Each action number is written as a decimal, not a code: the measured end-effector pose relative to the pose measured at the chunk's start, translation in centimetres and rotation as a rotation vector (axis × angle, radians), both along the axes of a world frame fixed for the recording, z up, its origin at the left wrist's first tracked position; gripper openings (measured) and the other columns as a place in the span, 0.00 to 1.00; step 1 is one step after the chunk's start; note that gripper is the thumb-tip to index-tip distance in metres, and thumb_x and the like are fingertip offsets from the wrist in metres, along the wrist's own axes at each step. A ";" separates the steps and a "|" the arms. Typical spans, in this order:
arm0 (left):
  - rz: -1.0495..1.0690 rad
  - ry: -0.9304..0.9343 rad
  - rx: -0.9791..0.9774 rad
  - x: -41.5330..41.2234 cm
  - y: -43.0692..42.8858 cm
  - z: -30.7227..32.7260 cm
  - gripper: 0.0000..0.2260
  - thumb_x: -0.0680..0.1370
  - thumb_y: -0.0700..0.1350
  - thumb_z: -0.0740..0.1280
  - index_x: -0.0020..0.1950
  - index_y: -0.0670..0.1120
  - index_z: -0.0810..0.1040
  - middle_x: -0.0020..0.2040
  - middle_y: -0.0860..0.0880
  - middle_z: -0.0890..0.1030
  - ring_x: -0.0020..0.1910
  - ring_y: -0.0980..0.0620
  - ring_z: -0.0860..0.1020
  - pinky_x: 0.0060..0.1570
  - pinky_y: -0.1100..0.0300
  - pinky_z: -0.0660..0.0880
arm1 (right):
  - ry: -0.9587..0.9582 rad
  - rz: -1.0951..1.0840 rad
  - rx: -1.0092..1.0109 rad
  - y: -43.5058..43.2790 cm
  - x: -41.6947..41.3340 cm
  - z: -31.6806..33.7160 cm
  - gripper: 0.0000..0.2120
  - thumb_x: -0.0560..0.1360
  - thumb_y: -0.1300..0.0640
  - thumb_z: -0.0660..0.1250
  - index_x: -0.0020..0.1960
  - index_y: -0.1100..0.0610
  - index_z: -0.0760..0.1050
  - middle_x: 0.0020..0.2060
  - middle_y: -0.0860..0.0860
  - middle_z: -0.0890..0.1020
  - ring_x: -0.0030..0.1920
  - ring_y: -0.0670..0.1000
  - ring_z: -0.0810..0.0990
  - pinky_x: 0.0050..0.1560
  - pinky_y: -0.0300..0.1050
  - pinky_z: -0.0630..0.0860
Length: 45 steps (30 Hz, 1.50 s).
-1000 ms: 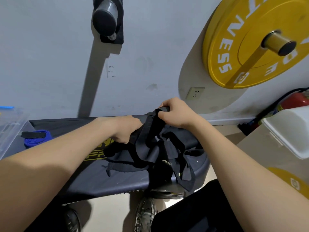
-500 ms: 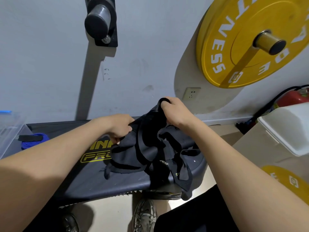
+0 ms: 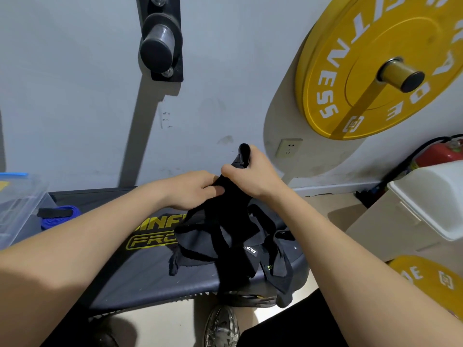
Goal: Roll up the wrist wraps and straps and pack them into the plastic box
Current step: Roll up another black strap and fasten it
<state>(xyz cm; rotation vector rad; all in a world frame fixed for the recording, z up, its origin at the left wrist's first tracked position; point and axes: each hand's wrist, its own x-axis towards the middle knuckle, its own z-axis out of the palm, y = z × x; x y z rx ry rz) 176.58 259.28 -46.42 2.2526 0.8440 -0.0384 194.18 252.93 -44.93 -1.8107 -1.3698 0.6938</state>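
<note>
A tangle of black wrist wraps and straps (image 3: pixel 233 246) lies on the right end of a dark gym bench (image 3: pixel 140 281). My right hand (image 3: pixel 253 174) grips the top end of one black strap and holds it up above the pile. My left hand (image 3: pixel 198 191) pinches the same strap just below, thumb on the fabric. A rolled blue strap (image 3: pixel 59 216) lies at the bench's left end. The clear plastic box (image 3: pixel 17 204) with a blue lid edge stands at the far left.
A yellow weight plate (image 3: pixel 375 68) hangs on a wall peg at the upper right, an empty black peg (image 3: pixel 157 46) at the upper left. A white bin (image 3: pixel 431 196) and a red extinguisher (image 3: pixel 438 154) stand at the right. My shoe (image 3: pixel 221 326) is below the bench.
My right hand has lifted the strap's end higher off the pile. My left hand has moved right and up to the strap, close under the right hand.
</note>
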 end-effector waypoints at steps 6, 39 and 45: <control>0.069 -0.086 -0.025 0.3 -0.8 0.4 0.20 0.90 0.53 0.56 0.45 0.43 0.74 0.38 0.45 0.77 0.37 0.52 0.72 0.42 0.50 0.70 | 0.136 0.023 0.053 0.1 -0.9 0.1 0.09 0.76 0.59 0.63 0.55 0.52 0.67 0.42 0.48 0.70 0.41 0.50 0.68 0.44 0.47 0.67; 0.441 -0.344 -0.461 4.2 -1.4 -2.3 0.11 0.84 0.36 0.62 0.58 0.43 0.84 0.55 0.36 0.87 0.49 0.44 0.84 0.52 0.51 0.78 | -0.076 -0.028 -0.612 -5.9 7.2 -3.8 0.13 0.77 0.63 0.60 0.43 0.68 0.81 0.35 0.62 0.87 0.33 0.61 0.88 0.37 0.54 0.86; 0.369 -0.185 -0.350 5.1 -2.7 -2.9 0.11 0.79 0.40 0.64 0.54 0.46 0.85 0.51 0.40 0.88 0.43 0.48 0.82 0.48 0.55 0.76 | -0.596 0.131 -1.050 -11.2 9.6 -10.7 0.24 0.73 0.38 0.73 0.38 0.60 0.76 0.25 0.52 0.82 0.25 0.52 0.83 0.25 0.40 0.75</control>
